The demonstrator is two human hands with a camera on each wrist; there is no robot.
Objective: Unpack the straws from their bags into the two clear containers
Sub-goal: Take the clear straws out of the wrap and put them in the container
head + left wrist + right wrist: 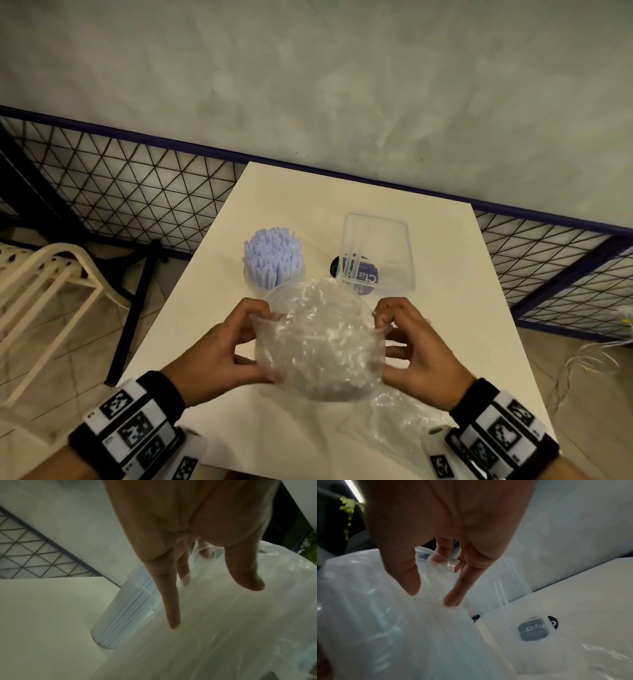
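A clear plastic bag of straws stands on end on the white table between my hands. My left hand pinches the bag's upper left rim, and my right hand pinches its upper right rim, holding the mouth open. Behind the bag, a round clear container is packed with pale blue straws. To its right stands a taller square clear container with one or two straws leaning inside. In the wrist views the bag fills the space under my fingers.
An empty crumpled clear bag lies on the table near my right wrist. A dark round sticker shows on the tabletop behind the square container. A black wire-mesh fence runs behind the table; a cream chair stands at the left.
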